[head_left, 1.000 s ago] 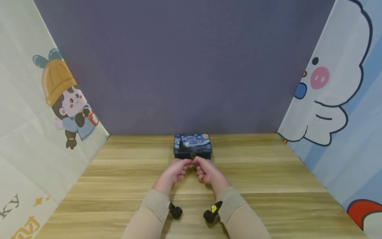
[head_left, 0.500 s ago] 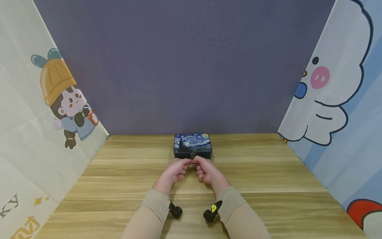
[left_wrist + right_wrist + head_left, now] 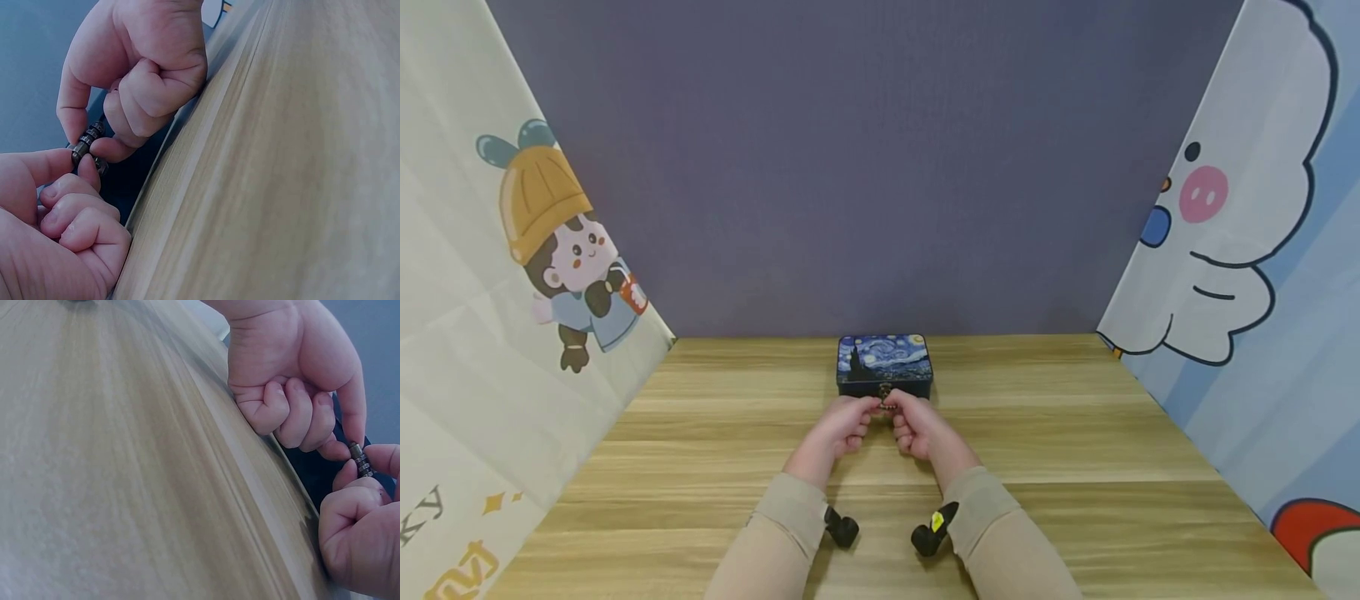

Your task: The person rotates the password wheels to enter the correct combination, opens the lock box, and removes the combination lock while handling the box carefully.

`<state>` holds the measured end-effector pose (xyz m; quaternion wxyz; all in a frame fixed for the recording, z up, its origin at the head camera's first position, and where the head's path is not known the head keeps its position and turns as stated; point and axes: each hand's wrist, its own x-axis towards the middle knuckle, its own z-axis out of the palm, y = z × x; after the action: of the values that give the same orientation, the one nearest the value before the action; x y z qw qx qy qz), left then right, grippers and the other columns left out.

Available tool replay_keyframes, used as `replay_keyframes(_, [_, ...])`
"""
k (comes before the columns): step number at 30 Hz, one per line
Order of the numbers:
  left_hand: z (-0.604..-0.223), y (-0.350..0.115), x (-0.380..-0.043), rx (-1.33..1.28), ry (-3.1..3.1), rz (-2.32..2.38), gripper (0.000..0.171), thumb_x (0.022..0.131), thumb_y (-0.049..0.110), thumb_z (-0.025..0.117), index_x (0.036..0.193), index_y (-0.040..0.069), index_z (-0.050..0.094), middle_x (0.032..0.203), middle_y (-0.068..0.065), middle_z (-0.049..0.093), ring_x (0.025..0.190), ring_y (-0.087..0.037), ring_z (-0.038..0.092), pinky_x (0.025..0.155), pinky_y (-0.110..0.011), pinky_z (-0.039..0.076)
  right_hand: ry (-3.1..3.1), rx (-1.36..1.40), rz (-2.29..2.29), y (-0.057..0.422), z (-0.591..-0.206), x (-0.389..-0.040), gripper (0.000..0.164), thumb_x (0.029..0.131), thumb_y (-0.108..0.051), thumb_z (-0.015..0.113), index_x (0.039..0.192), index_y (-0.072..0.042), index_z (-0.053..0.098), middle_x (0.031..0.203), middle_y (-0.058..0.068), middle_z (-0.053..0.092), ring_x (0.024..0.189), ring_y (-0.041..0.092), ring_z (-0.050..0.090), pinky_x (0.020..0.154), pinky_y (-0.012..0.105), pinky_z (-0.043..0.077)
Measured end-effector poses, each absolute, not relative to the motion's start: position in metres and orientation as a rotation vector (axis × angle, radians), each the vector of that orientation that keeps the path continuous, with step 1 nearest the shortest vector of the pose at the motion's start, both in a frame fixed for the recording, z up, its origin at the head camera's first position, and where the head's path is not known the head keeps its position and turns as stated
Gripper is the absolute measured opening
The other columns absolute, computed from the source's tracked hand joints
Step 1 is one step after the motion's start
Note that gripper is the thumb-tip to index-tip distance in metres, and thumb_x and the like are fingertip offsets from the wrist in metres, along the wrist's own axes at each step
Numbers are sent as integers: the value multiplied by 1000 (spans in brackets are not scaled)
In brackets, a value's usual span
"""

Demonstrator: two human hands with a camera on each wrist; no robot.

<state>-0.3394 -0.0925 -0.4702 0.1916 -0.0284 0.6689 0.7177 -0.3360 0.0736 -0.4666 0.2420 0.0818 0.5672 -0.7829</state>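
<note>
Displaying a hatted cartoon figure on the left panel. Pinching the smooth end of a ringed metal lock with the left hand, curling the spare fingers inward. Holding the lock in front of a closed blue box (near its clasp) at the rear of the desk. Pinching the ringed end with the right hand, curling the remaining fingers likewise. Showing a white cartoon figure on the right panel.

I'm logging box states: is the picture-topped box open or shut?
Shut: the head view shows the lid lying flat on its dark base.
</note>
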Motion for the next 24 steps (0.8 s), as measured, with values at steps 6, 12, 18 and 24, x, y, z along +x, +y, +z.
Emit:
replay_keyframes(6, [-470,-93,-339,-73,1880,2011,30,99,26,60,101,-4,63,60,7,33,46,-6,22,41,-22,21,1543,232,-2132,74,-466,-336,18,84,-23,62,79,-9,51,55,-10,30,41,3,25,38,17,20])
replay_keyframes(12, [-470,-93,-339,-68,1858,2027,27,99,25,61,96,-1,61,59,8,32,45,-5,21,40,-21,20,1509,234,-2144,75,-466,-336,21,86,-27,60,79,-10,51,54,-12,27,40,1,24,38,17,18])
replay_keyframes(18, [-470,-92,-340,-76,1842,2034,24,99,24,60,95,1,59,59,8,31,45,-5,20,40,-21,19,1475,244,-2156,77,-466,-335,24,88,-30,58,86,-7,52,54,-12,26,39,1,23,38,17,16])
replay_keyframes(24, [-472,-93,-341,-78,1833,2039,22,99,25,60,90,5,58,59,8,30,44,-5,19,40,-21,18,1449,226,-2165,80,-465,-334,31,90,-34,57,95,-4,52,54,-12,24,39,0,22,39,16,15])
